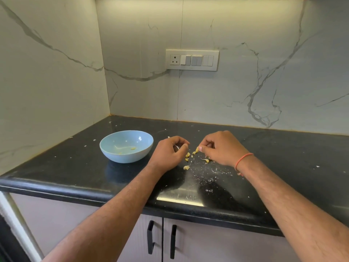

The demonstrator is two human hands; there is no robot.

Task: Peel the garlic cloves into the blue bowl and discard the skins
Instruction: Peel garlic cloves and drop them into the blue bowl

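step: mid-peel, judging by the layout. A few yellowish bits already sit in the blue bowl (126, 146), loose garlic pieces (187, 156) lie between the hands, skins not yet cleared.
left hand (172, 151): fingers curled, thumb and forefinger pinching something small and pale at the tips. Clove or skin, can't tell at this size.
right hand (217, 148): fingers curled, fingertips pinching a yellowish garlic bit (196, 149) just above the surface (283, 167). Orange thread band (242, 160) on that wrist.
garlic location: small cluster on the surface between the two hands, just right of the bowl, a couple more bits tucked under the right hand.
bowl: pale blue, round, glossy glaze with highlights, shallow curved wall. Sits left of the left hand, near but apart. Contents: only a few small yellow fragments at the bottom.
skins: thin, papery, whitish flakes (209, 179) scattered in front of the hands toward the counter edge, a few stray specks further out.
surface: black polished stone, speckled, reflective, rounded front edge.
backdrop: white veined marble-look wall, switch panel (192, 60) above.
next move, my read: finish stripping whatever each hand holds, drop the clean piece left into the bowl. Pieces are tiny, so a fingertip pinch is needed.
risk: light flakes scatter easily; sweeping them together will need care.
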